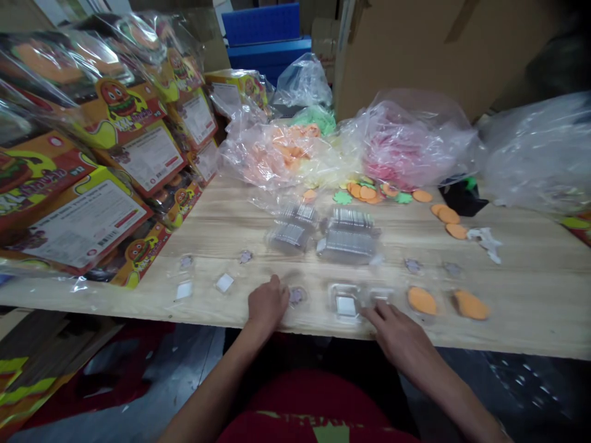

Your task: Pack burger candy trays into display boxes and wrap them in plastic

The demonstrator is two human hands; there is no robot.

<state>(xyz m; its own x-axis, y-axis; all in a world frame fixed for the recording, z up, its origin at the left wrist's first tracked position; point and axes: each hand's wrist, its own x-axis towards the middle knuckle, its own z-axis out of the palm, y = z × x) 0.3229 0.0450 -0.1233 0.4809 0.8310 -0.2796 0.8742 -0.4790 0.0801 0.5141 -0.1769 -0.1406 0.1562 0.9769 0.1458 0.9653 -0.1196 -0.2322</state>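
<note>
Our left hand (266, 304) rests curled at the near edge of the wooden table (530, 295), its knuckles beside a small clear tray (297, 296) with a greyish piece in it; whether the fingers pinch anything we cannot tell. Our right hand (399, 335) lies flat and loose, holding nothing, fingertips reaching toward the clear tray with a white square (345, 304) just ahead of it.

Along the same row we judge the filling partly done: two trays to the right each carry an orange foam disc (422, 300), while the trays toward the left hold only a white square (225, 282) or a small grey piece. Behind the row sit stacks of empty clear trays (348, 237), so much appears left. Farther back lie loose orange and green foam shapes (369, 192) and plastic bags of foam pieces (277, 154). Printed burger-toy boxes (83, 215) are piled at the left.
</note>
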